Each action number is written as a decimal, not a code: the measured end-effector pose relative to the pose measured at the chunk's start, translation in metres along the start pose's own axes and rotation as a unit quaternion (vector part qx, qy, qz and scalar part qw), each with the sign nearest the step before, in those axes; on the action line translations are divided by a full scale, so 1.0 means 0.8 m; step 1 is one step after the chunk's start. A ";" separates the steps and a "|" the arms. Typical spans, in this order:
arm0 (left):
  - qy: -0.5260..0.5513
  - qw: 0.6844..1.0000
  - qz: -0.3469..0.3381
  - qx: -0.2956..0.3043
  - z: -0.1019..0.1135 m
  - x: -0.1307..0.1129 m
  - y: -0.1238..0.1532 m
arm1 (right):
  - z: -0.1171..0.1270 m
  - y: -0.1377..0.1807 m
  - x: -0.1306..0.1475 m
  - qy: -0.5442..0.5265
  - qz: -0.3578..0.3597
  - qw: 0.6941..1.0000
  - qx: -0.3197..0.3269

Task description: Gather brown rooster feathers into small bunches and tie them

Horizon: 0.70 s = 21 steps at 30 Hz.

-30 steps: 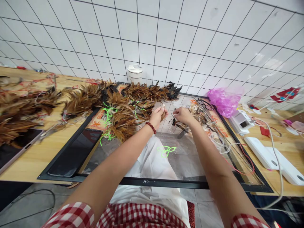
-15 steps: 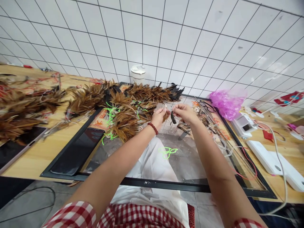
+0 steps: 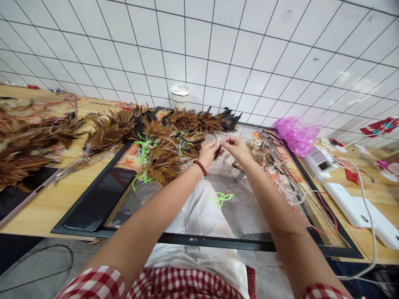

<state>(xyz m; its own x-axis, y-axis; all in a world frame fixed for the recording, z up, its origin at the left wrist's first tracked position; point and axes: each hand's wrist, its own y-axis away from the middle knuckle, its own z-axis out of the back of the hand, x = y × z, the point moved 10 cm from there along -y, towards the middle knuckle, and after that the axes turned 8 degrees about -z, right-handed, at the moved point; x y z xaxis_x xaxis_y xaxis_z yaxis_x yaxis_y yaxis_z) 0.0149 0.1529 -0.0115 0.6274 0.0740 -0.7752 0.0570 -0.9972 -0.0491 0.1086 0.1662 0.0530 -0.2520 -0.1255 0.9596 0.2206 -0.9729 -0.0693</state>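
My left hand [image 3: 209, 156], with a dark red bead bracelet at the wrist, is closed on a small bunch of feathers [image 3: 217, 153], their pale ends up and dark parts hanging down. Against it, my right hand [image 3: 237, 148] pinches the dark feather at the pale ends; the fingers hide most of it. Just left of my hands lie brown feather bundles [image 3: 165, 164] tied with bright green cords [image 3: 145, 149]. Loose feathers [image 3: 260, 151] are heaped to the right of my right hand. A loop of green cord [image 3: 220, 199] lies on the glass panel nearer to me.
The black-framed glass panel [image 3: 215, 241] spans the wooden table [image 3: 31, 211]. On its left lies a black phone [image 3: 101, 199]. At the right are glasses [image 3: 272, 139], a pink plastic bag [image 3: 297, 135], white devices [image 3: 346, 203] and cables. A white lidded cup [image 3: 180, 96] stands by the tiled wall.
My right hand has moved slightly left, bringing the dark feather against the bunch in my left hand. The left hand has stayed nearly in place.
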 end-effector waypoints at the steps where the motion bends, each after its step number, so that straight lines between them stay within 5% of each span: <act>1: 0.003 1.000 0.000 0.001 0.000 -0.001 0.000 | -0.001 0.000 0.001 0.004 0.003 1.000 0.016; 7: 0.036 0.996 0.027 0.074 -0.018 -0.003 0.007 | 0.018 -0.001 -0.001 -0.047 -0.011 0.999 0.007; 12: 0.047 0.985 0.086 0.143 -0.036 0.011 0.019 | -0.013 0.010 -0.007 -0.111 -0.064 0.983 0.129; 21: -0.046 0.991 -0.022 0.123 -0.032 0.001 0.003 | 0.014 -0.003 0.004 -0.059 -0.001 0.998 0.005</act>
<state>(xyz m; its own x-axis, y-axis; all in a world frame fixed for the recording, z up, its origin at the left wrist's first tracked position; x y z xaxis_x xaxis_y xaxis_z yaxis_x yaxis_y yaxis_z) 0.0352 0.1508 0.0041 0.5540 0.1264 -0.8229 -0.1165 -0.9669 -0.2269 0.1179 0.1704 0.0594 -0.1390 -0.0994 0.9853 0.2307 -0.9708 -0.0654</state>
